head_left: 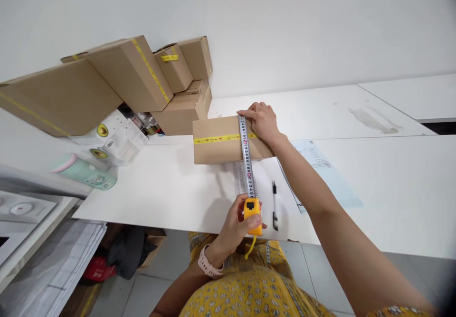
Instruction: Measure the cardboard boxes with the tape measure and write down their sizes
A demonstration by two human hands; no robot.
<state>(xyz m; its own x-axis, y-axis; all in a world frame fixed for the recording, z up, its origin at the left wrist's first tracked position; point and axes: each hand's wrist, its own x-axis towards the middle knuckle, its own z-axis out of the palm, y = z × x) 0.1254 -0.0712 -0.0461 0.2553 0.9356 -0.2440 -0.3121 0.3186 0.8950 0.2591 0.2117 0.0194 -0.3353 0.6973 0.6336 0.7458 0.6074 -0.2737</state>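
My left hand (237,224) grips a yellow tape measure (248,221) near the table's front edge, its thumb on the case and a yellow strap hanging below. The silver blade (245,155) runs away from me across the top of a small cardboard box (217,153) sealed with yellow tape. At the box's far edge, my right hand (264,120) holds the blade's end with its index finger stretched along it, the palm resting over the box's right part. Under the blade, partly hidden by the box, lies a printed sheet (241,179).
Cardboard boxes (131,74) are stacked at the back left. A white carton with avocado pictures (119,139) and a mint green tumbler (89,172) stand at the left. A pen (274,203) lies right of the tape measure, near a pale blue paper (320,174) on the white table (392,188).
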